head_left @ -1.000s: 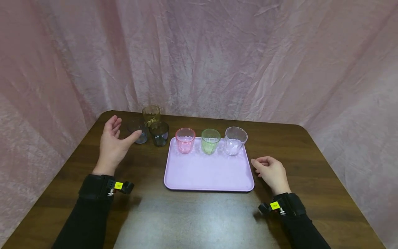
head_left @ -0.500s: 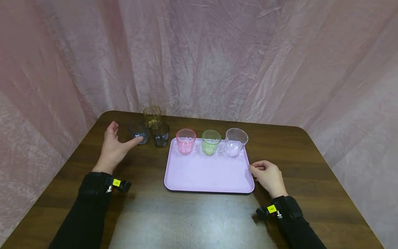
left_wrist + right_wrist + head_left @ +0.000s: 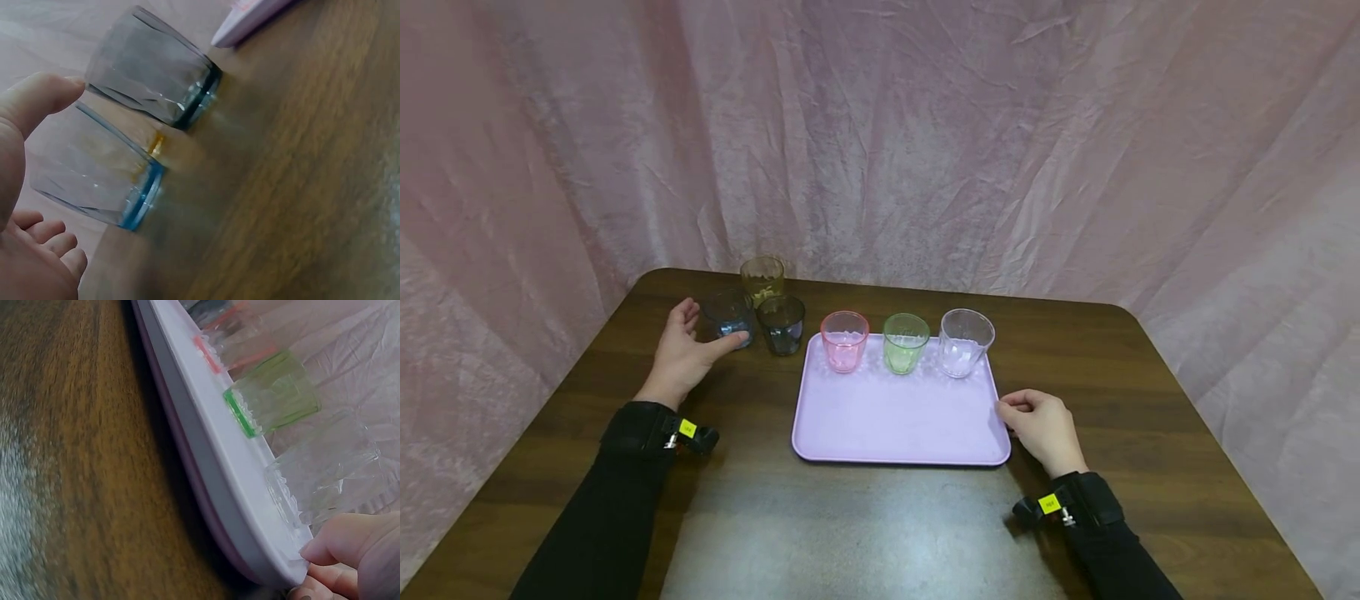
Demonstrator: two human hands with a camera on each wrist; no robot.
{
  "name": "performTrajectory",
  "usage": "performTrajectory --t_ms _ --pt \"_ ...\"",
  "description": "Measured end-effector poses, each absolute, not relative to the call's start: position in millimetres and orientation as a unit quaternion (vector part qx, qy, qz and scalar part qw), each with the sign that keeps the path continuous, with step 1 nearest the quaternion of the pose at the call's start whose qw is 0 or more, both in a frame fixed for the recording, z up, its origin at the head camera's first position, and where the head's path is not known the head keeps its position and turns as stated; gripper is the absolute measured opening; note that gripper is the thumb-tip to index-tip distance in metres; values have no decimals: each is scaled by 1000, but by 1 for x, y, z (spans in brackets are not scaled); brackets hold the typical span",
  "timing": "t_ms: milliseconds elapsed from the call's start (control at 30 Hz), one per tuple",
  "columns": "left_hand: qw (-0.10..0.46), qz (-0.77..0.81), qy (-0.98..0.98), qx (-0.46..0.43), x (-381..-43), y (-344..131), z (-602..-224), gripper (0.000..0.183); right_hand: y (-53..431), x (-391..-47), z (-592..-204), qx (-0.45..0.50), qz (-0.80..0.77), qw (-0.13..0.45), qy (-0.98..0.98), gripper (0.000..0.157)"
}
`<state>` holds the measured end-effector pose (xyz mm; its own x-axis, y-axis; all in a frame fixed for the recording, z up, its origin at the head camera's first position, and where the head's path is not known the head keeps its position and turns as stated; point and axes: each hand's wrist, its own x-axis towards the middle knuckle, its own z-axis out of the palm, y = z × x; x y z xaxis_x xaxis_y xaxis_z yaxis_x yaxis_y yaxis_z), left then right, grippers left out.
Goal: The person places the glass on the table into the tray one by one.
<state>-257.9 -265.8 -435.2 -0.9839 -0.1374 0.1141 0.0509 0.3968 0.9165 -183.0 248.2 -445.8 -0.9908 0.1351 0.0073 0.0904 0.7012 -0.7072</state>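
My left hand (image 3: pixel 681 358) is held around the near left side of a blue glass (image 3: pixel 727 315), thumb stretched out and fingers apart. In the left wrist view the blue glass (image 3: pixel 94 172) stands between thumb and fingers, with a gap to the fingers; thumb contact is unclear. A dark grey glass (image 3: pixel 781 325) and an amber glass (image 3: pixel 762 277) stand close by. My right hand (image 3: pixel 1047 429) pinches the right edge of a lilac tray (image 3: pixel 898 425), thumb on its rim and fingers below. Along the tray's back stand a pink glass (image 3: pixel 845 343), a green glass (image 3: pixel 906 343) and a clear glass (image 3: pixel 964 343).
All this stands on a brown wooden table (image 3: pixel 1112 375) with rounded back corners. A pink velvet curtain (image 3: pixel 880 150) hangs right behind its back edge. The amber glass is nearest that edge.
My left hand has lowered and moved slightly right, closer around the blue glass. My right hand has come left to the tray's edge and taken hold of it.
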Motion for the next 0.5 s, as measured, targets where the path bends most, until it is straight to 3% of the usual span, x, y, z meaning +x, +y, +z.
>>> performTrajectory --t_ms 500 --pt "95 -574 -813 34 -272 -261 -445 105 247 -182 -449 -74 382 37 -921 20"
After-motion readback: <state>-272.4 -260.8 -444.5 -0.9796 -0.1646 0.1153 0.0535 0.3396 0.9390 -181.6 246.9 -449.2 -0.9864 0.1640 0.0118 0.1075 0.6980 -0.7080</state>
